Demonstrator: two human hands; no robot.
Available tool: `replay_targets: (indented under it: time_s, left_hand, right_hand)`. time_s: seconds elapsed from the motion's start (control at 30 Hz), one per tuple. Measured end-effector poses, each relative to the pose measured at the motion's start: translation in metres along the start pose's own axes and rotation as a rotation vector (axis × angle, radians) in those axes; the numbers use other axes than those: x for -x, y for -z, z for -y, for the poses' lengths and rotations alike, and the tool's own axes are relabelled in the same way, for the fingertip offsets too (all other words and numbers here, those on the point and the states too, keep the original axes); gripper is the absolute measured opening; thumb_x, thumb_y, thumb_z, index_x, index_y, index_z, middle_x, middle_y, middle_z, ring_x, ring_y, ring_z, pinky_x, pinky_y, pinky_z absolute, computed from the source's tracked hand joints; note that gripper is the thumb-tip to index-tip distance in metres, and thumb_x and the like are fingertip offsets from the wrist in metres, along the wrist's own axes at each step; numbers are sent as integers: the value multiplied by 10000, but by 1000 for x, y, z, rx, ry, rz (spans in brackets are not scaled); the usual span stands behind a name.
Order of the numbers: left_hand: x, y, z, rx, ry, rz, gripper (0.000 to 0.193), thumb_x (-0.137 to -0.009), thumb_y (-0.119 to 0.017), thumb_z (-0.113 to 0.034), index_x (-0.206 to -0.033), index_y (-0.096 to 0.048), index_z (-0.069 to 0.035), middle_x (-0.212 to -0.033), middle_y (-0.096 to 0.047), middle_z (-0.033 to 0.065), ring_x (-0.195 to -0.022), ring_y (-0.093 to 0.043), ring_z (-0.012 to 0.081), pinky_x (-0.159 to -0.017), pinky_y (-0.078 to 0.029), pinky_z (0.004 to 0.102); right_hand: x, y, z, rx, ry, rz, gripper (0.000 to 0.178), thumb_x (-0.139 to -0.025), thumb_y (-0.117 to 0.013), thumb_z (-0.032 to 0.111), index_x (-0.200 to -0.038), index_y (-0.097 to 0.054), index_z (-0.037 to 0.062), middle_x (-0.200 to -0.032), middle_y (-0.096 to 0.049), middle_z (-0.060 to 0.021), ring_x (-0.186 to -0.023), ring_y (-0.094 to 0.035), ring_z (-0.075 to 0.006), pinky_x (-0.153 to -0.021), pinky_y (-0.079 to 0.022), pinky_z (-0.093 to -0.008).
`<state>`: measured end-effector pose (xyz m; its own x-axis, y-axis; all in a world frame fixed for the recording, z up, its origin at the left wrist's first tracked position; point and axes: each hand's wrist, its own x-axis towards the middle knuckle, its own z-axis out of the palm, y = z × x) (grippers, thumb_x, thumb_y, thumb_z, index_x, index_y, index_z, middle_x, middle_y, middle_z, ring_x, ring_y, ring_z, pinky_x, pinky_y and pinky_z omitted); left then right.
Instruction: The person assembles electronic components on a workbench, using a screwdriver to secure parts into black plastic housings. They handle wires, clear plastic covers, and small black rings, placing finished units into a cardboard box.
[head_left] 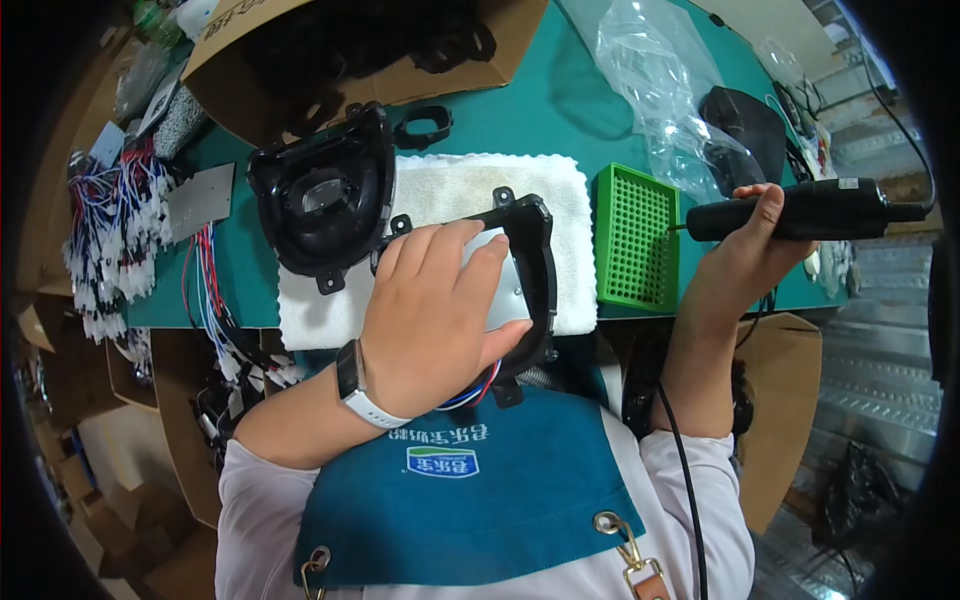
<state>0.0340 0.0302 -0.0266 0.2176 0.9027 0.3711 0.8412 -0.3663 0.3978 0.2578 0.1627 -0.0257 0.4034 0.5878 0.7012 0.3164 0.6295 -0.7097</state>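
My left hand (pixel 432 290) lies with fingers stretched over a silvery-white plate (pixel 508 290) seated inside a black plastic housing (pixel 540 240). The hand hides much of the plate and the housing's left side. Red, blue and white wires (pixel 487 385) come out below the thumb. In my right hand (pixel 752 235), a black electric screwdriver (pixel 800 212) is held level, its bit pointing left. The bit's tip is over the right edge of a green perforated tray (pixel 640 285); whether it touches a screw is too small to tell.
A similar black housing (pixel 345 190) lies at the left of the white towel (pixel 310 320), near a small black ring (pixel 425 127). A cardboard box (pixel 490 80) of black parts stands behind. Wire bundles (pixel 120 230) lie left; clear plastic bags (pixel 660 80) lie at far right.
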Motion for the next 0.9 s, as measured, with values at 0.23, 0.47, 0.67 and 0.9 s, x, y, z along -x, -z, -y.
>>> replay_targets:
  time_s: [0.23,0.47,0.67,0.9]
  left_hand:
    - [-16,-20,-16,174,-101,-12,675,-634,-760,-262,-1188,-485,6,-1152,-518,168,-1055,-492,351,-915,-377,427]
    - [5,15,-2,113,-213,103,656,-596,-778,-283,-1200,-564,-143,-1330,-450,134,-1242,-408,339,-961,-314,467]
    - [28,5,14,120,-220,159,655,-593,-763,-333,-1214,-576,-242,-1368,-440,108,-1280,-395,299,-962,-296,455]
    - [33,-19,22,130,-293,-26,580,-573,-730,-368,-1133,-624,-257,-1334,-474,110,-1238,-457,255,-938,-312,407]
  right_hand:
    - [-42,18,-24,-679,-199,707,566,-770,-638,188,-1209,-374,-53,-726,-532,-103,-615,-515,-174,-593,-437,-290]
    - [-18,15,-10,-471,-109,345,524,-775,-595,79,-1219,-356,-62,-747,-541,-110,-637,-517,-159,-602,-458,-306]
    - [-27,24,21,-719,-106,320,545,-790,-568,175,-1279,-357,60,-778,-522,-97,-694,-500,-196,-686,-426,-365]
    - [4,7,102,-1008,-120,510,555,-708,-648,322,-1167,-513,41,-788,-413,-24,-669,-402,-113,-642,-336,-268]
